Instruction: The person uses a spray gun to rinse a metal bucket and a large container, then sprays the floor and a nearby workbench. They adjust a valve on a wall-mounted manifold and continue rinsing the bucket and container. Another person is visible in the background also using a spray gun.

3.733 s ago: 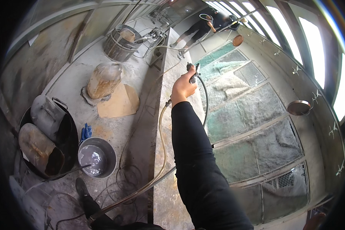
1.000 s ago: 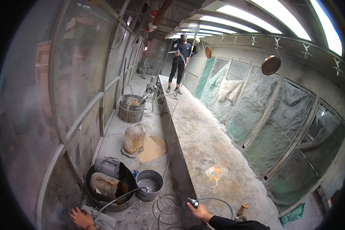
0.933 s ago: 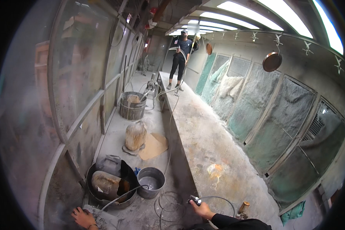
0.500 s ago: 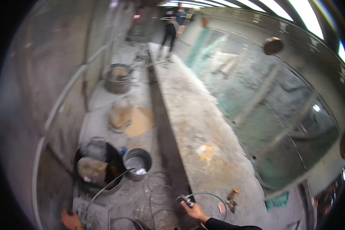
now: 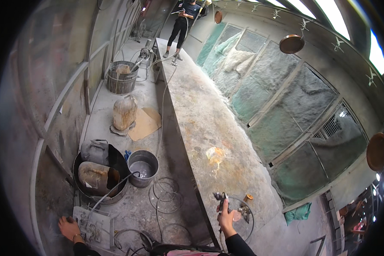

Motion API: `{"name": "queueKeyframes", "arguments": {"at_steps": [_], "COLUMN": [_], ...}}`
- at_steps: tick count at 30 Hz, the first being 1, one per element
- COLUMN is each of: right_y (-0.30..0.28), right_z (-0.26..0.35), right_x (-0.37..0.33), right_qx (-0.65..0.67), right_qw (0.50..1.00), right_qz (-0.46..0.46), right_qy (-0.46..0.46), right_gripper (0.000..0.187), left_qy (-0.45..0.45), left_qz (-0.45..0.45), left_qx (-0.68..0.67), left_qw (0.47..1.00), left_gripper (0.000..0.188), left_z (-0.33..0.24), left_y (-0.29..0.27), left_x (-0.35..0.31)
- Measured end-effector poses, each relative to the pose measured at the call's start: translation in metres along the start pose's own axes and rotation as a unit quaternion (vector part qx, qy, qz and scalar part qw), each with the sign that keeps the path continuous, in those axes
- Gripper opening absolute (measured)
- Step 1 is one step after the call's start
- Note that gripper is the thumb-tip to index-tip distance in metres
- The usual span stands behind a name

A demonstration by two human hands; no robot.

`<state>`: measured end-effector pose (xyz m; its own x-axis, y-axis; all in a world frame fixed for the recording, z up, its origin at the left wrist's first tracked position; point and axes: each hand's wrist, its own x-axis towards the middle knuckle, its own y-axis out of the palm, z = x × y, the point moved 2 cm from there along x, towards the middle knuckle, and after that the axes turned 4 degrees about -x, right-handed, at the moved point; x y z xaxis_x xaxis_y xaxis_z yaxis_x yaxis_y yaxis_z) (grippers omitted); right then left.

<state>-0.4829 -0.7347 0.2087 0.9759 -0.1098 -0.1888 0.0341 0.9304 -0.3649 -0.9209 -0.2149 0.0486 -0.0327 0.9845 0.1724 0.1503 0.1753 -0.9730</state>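
My right hand [image 5: 226, 218] is closed around the handle of a dark spray gun [image 5: 222, 199], held over the near end of the long ledge. A thin hose curves past it. Beside it on the ledge stands a metal piece with an amber cup [image 5: 245, 208]. At lower left, my left hand [image 5: 69, 230] has its fingers bent around a small dark thing that I cannot make out. It is next to a pale, stained flat-topped unit [image 5: 94, 226]. From there a dark hose [image 5: 109, 193] runs into the grey metal pot [image 5: 152, 164].
A black tub [image 5: 79, 183] holds stained jerrycans. Farther along stand a crusted container [image 5: 124, 114] and a wooden-looking bucket [image 5: 123, 81]. Coiled hose [image 5: 165, 192] lies on the floor beside the long ledge [image 5: 200, 115]. Another person [image 5: 184, 21] stands at its far end.
The view has shifted and become sharper. My right hand has raised the spray gun and turned it more upright. My left hand has come further into view, beside the pale unit.
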Motion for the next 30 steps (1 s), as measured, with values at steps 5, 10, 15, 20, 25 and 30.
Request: {"name": "queueKeyframes", "arguments": {"at_steps": [5,10,15,20,25,30], "right_y": [0.011,0.006,-0.009,-0.021,-0.022,-0.009], "right_z": [0.025,0.014,-0.004,-0.018,-0.02,-0.024], "right_x": [-0.019,-0.04,-0.075,-0.074,-0.063,-0.049], "right_qx": [0.019,-0.09,-0.133,-0.137,-0.127,-0.101], "right_qw": [0.992,0.989,0.98,0.984,0.988,0.986], "right_qz": [0.002,0.087,0.056,0.053,0.062,0.055], "right_qy": [-0.122,-0.073,-0.134,-0.105,-0.056,-0.124], "right_gripper": [0.057,0.053,0.062,0.067,0.065,0.048], "left_qy": [0.083,0.174,0.372,0.361,0.326,0.265], "left_qz": [-0.008,-0.131,-0.118,-0.107,-0.095,-0.073], "left_qx": [-0.007,-0.097,-0.191,-0.171,-0.149,-0.09], "left_qw": [0.996,0.971,0.901,0.911,0.929,0.957], "left_gripper": [0.034,0.037,0.036,0.036,0.035,0.035], "left_z": [0.022,-0.06,-0.184,-0.21,-0.225,-0.191], "left_y": [0.016,0.007,0.004,0.003,0.011,0.018], "left_x": [-0.002,0.009,-0.023,-0.041,-0.033,-0.009]}}
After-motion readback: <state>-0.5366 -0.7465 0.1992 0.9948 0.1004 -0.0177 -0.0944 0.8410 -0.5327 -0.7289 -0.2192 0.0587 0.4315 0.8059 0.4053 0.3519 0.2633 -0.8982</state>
